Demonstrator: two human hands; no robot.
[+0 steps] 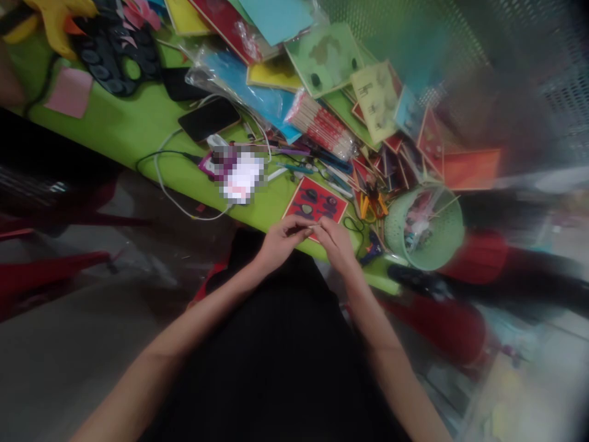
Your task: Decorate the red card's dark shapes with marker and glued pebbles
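Note:
Both hands meet at the near edge of the green table (170, 178), with fingertips close together over the lower part of a red square card (317, 197) that bears dark round shapes. My left hand (281, 242) is closed in a pinch, and my right hand (337, 241) pinches from the other side. Something small and thin shows between the fingertips, too small to name. Left of the card lie a bright phone (243, 178) and a purple item (214, 163). Scissors with orange handles (368, 207) rest to its right.
A dark phone (209, 120) with cables lies farther left. Wrapped sticks (319, 123), pens and colored cards (322, 58) crowd the table behind. A green basket (426, 227) with scraps stands at the right edge, near red stools (442, 322). A pink paper (70, 92) lies far left.

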